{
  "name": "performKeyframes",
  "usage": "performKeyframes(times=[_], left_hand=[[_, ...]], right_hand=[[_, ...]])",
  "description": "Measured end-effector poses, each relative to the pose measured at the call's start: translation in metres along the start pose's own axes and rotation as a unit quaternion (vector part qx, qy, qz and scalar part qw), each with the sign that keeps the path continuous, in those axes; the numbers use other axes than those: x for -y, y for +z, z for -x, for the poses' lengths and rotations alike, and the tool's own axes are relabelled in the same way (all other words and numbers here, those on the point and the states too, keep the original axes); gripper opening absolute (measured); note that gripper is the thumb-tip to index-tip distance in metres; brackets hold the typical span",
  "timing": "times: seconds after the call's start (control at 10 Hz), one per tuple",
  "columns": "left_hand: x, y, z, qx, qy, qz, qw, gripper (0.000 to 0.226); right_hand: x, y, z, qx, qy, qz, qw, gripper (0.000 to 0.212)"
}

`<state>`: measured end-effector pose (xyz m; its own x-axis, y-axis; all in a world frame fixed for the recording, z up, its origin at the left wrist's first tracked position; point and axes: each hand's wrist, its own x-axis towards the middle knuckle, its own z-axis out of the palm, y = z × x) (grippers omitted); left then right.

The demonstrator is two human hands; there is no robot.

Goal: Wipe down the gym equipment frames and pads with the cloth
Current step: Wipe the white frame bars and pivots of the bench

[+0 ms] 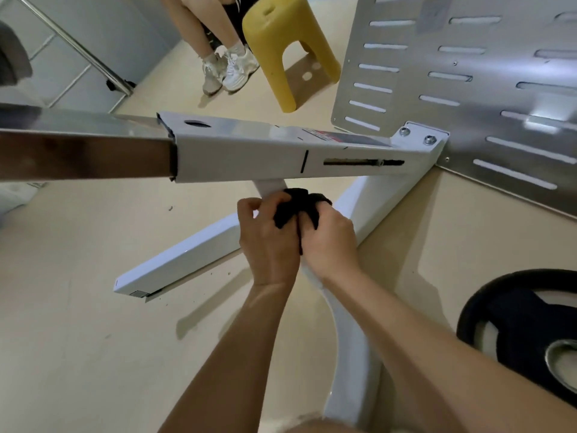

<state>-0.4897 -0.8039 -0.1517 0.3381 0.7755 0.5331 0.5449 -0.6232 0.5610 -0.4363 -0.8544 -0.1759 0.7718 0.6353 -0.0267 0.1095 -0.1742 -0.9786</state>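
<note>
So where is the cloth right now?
In the head view it sits mid-frame: the black cloth is bunched between the left hand and right hand, just below the white crossbeam, over the white floor leg.

Yellow plastic stool [290,42] stands on beige floor [78,307] toward the far edge, w/ a slot in its seat top. Just left of it, a seated person's bare legs [190,26], feet in pale sneakers [237,71] side by side on the floor. Far-left corner: chrome rail [78,46] runs diag. down to the floor beside grey wall panels [62,79]. Near-right edge: black weight plate [524,323] lies flat, partly out of view. A few dark specks [170,208] mid-floor.
</note>
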Motion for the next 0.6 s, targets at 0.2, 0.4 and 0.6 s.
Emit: performKeyframes(times=[0.2, 0.4, 0.6], left_hand=[[0.053, 0.019, 0.034, 0.233, 0.208, -0.270, 0.911, 0.046], [0.052, 0.041, 0.060, 0.318, 0.209, -0.353, 0.855, 0.059], [0.036, 0.068, 0.040, 0.408, 0.209, -0.411, 0.788, 0.033]], right_hand=[[-0.056, 0.021, -0.014, 0.210, 0.072, 0.164, 0.961, 0.014], [-0.102, 0.017, 0.009, 0.151, 0.024, 0.130, 0.980, 0.038], [-0.123, -0.002, -0.029, 0.049, 0.028, 0.078, 0.995, 0.014]])
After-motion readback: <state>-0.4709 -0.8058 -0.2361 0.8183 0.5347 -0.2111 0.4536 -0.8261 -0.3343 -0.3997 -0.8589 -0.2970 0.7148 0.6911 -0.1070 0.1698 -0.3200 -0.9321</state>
